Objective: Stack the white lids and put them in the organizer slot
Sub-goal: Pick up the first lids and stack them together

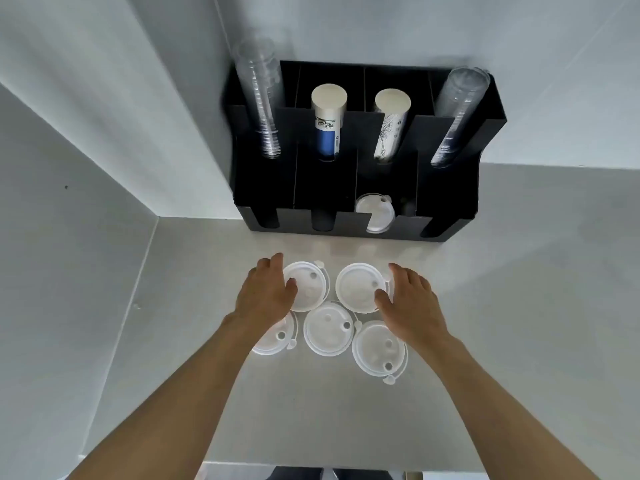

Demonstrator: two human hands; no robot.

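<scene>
five white lids [328,330] lie clustered on the grey counter [311,410]. the left hand [265,294] drapes loose fingers over the far-left lid [308,285]; the right hand [408,303], fingers spread, touches the far-right lid [358,287]. beyond, the black organizer [446,202] holds one lid [375,213] in a front slot.

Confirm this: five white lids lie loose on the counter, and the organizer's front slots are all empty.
Not quite. The head view does show five white lids loose on the counter, but one front slot of the organizer already holds a lid; the other front slots look empty.
</scene>
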